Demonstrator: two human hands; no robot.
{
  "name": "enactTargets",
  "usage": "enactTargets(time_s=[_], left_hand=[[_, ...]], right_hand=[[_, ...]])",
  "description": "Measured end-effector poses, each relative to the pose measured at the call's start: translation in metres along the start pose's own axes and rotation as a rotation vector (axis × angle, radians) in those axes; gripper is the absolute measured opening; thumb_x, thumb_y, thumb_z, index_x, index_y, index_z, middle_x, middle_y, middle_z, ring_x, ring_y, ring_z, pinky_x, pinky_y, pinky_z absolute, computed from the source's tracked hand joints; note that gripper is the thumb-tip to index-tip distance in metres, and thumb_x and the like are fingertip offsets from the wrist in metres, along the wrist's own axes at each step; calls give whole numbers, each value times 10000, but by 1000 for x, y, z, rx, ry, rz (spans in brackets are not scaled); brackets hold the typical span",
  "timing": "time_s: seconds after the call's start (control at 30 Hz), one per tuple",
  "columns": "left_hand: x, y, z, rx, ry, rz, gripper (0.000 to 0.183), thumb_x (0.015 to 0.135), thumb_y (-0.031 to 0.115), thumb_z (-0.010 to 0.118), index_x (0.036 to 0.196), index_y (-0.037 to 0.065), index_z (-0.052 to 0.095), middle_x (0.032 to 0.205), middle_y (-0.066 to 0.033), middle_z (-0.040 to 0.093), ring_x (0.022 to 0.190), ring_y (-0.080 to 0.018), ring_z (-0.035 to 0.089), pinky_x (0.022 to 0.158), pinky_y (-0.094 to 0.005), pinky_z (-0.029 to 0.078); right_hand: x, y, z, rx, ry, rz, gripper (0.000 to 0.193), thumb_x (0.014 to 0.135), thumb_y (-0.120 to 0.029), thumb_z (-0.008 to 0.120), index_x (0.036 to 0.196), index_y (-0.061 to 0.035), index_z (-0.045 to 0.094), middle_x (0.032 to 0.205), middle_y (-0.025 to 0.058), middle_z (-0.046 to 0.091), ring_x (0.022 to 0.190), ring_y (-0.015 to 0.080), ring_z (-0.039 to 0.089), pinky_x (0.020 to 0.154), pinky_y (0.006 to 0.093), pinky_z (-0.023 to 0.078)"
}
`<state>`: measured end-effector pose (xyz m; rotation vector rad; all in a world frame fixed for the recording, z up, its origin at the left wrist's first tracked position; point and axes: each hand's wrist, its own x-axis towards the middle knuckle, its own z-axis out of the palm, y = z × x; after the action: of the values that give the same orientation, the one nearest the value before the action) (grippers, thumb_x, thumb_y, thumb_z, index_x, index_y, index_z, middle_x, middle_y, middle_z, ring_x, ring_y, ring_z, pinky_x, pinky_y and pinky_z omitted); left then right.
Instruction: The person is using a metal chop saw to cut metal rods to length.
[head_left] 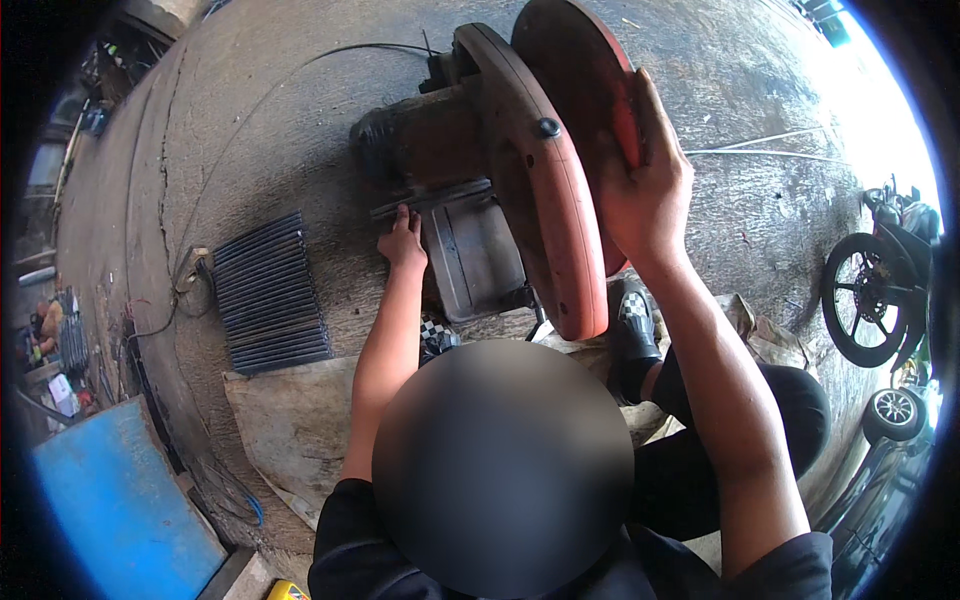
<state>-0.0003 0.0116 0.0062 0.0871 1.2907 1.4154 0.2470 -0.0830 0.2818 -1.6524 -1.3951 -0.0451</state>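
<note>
A cut-off saw (480,130) stands on the ground in front of me, with a worn red handle (560,200) and a dark motor body. My right hand (655,185) grips the edge of its round red blade guard (590,60), fingers along the outer side. My left hand (403,243) is at the left end of a thin dark metal rod (450,193), which lies across the saw beside its grey base (478,255). The left fingertips press on the rod; part of the grip is hidden. Where the rod meets the blade cannot be seen.
A neat row of dark metal rods (270,295) lies to the left, near a power cord (285,85). Cloth sacking (290,410) spreads under me. A blue panel (125,495) is at lower left. Motorcycle (870,300) and car (880,490) stand at right.
</note>
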Motion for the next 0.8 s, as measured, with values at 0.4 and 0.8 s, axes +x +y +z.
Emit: enactTargets(time_s=[0.4, 0.8], left_hand=[[31, -5, -21, 84, -164, -164, 409, 909, 126, 593, 1283, 26, 460, 1442, -59, 388, 1160, -218, 553, 890, -267, 518], [20, 3, -15, 1261, -258, 267, 467, 948, 343, 452, 1384, 179, 430, 1335, -105, 518, 1210, -294, 516, 967, -421, 451]], right_hand=[[-50, 16, 3, 18, 36, -12, 579, 813, -9, 597, 1362, 17, 415, 1306, 224, 518, 1195, 367, 525, 968, 386, 445], [-92, 46, 19, -76, 103, -191, 604, 809, -66, 625, 1358, 42, 396, 1308, 249, 493, 1169, 421, 511, 970, 432, 430]])
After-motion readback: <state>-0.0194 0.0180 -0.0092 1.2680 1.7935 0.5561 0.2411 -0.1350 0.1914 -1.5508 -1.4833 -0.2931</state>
